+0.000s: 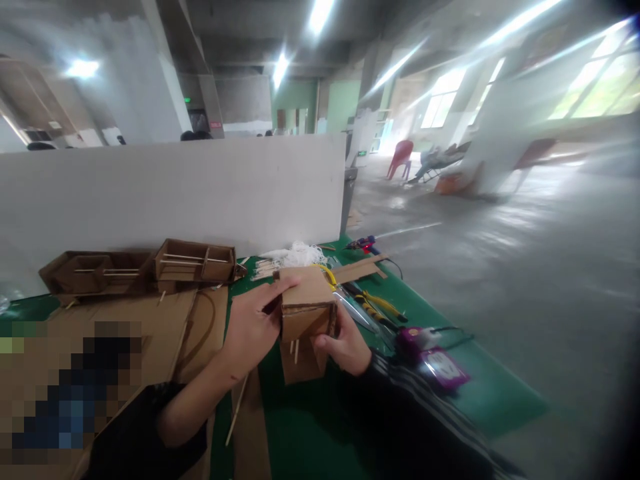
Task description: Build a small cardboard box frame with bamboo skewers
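A small cardboard box (307,320) is between my two hands over the green table, its open lower part facing me with thin wooden sticks (295,351) inside. My left hand (254,327) grips its left side, the index finger lying on the top panel. At the right side, my right hand (349,343) holds the box, thumb on the front edge and fingers hidden behind. Two longer cardboard boxes with sticks across them, one at the far left (100,273) and one beside it (195,261), stand by the white partition.
White stringy material (297,255) lies behind the box. Rightward on the green table (500,393) are a glue gun (365,245), yellow-handled pliers (387,307) and a purple device (443,368). Cardboard sheets (150,333) cover the left. A white partition (175,193) rises behind.
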`<state>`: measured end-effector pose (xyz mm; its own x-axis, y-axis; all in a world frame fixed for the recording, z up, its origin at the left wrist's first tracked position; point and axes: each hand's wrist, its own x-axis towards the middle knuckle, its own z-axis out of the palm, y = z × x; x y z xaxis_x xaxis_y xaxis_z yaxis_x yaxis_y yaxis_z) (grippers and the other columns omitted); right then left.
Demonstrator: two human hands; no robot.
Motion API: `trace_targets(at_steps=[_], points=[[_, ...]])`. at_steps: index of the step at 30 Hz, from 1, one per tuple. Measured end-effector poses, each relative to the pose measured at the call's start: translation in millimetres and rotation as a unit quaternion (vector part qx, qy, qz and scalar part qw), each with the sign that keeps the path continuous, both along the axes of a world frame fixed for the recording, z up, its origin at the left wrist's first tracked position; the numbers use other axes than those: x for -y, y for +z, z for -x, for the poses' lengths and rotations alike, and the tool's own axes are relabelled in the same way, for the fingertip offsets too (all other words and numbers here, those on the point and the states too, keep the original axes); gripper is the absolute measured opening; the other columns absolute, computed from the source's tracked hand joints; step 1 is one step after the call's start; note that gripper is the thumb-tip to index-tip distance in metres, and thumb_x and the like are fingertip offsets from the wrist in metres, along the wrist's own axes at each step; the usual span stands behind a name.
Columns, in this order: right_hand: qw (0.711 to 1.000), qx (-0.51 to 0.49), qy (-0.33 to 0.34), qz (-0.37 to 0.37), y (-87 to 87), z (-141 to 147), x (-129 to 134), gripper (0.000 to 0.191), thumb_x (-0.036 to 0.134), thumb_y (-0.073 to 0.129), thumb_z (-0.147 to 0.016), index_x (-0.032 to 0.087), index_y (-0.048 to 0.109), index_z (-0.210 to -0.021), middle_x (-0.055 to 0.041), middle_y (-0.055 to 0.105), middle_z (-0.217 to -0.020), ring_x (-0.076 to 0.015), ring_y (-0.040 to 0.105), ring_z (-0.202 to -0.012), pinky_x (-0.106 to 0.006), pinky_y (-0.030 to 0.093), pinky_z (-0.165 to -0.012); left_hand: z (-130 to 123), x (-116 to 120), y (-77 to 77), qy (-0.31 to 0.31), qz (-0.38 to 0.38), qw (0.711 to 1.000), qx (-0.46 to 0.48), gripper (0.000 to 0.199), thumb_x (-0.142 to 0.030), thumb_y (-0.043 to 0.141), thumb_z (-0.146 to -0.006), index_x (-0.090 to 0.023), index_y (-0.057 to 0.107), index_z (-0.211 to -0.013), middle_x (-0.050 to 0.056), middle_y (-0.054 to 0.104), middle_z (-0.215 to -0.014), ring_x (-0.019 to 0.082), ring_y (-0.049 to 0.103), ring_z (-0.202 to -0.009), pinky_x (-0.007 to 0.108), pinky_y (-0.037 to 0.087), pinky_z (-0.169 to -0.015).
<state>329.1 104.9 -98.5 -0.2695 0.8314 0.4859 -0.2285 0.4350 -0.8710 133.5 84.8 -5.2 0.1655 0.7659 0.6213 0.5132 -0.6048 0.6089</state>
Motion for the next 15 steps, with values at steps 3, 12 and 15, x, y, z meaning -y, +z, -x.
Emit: trace_targets(at_steps=[3,12,15], points=[[1.0,0.0,-0.004,-0.004,-0.7,-0.1,0.5,0.083,0.05,0.081,-0.071,0.026,0.043,-0.14,-0.0109,0.054,-0.141,-0.0314,0.052,-0.128,-0.044,0.04,-0.108,-1.6,3.4,2.5,-0.018,0.039,0.998,0.038,0.039,-0.007,0.061,-0.082,-0.028,0.071,-0.115,-0.001,0.073,-0.098,0.017,0.069,-0.09,0.024,0.05,-0.083],[1.0,0.011,-0.007,-0.005,0.1,-1.5,2.3,0.086,0.051,0.082,-0.069,0.026,0.042,-0.141,-0.0111,0.053,-0.142,-0.0314,0.052,-0.128,-0.045,0.04,-0.109,-6.3,1.6,0.9,-0.069,0.096,0.982,0.149,0.03,-0.01,0.062,-0.079,-0.02,0.072,-0.105,0.003,0.074,-0.105,0.018,0.07,-0.092,0.022,0.053,-0.081],[1.0,0.015,-0.008,-0.002,-1.6,-1.8,1.6,0.088,0.051,0.082,-0.068,0.025,0.041,-0.141,-0.0124,0.052,-0.142,-0.0322,0.052,-0.127,-0.046,0.04,-0.109,-6.5,2.0,2.0,-0.077,0.118,0.976,0.166,0.028,-0.014,0.063,-0.08,-0.019,0.072,-0.105,0.004,0.074,-0.106,0.018,0.07,-0.092,0.023,0.054,-0.082]])
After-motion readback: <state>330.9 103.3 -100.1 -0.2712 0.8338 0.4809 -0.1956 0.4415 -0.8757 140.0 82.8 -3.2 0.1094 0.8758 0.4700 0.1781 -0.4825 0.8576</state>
